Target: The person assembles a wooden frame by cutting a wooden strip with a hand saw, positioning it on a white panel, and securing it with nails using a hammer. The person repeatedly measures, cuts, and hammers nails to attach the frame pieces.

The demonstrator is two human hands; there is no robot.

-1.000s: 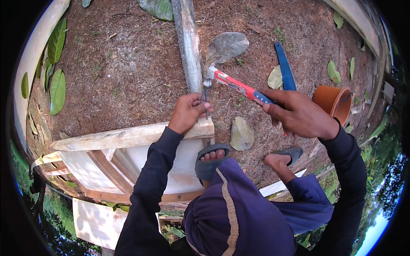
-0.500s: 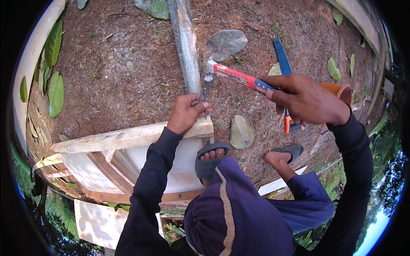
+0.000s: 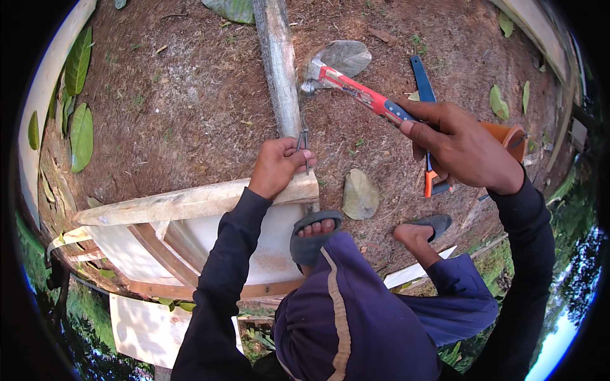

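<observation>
My right hand (image 3: pixel 460 146) is closed round the handle of a hammer (image 3: pixel 368 98), red with a blue, starred grip. Its metal head is just beyond my left hand (image 3: pixel 279 166), apart from the nails. Between thumb and fingertips of that hand are pinched nails (image 3: pixel 305 143), seemingly two, held upright at the end of a pale wooden beam (image 3: pixel 165 206). That beam forms one edge of a wooden frame with white panels (image 3: pixel 273 244). A long wooden post (image 3: pixel 277 70) runs away from me, its near end by my left fingers.
Beyond my right hand lie a handsaw with a blue blade (image 3: pixel 422 79) and orange handle, and an orange-brown tube-like object (image 3: pixel 511 136). Dry leaves (image 3: pixel 360 195) are scattered on the soil. My sandalled foot (image 3: pixel 316 232) rests against the frame.
The hammer head has risen away from the nails, and my right hand has shifted slightly. My left hand keeps its place with the nails.
</observation>
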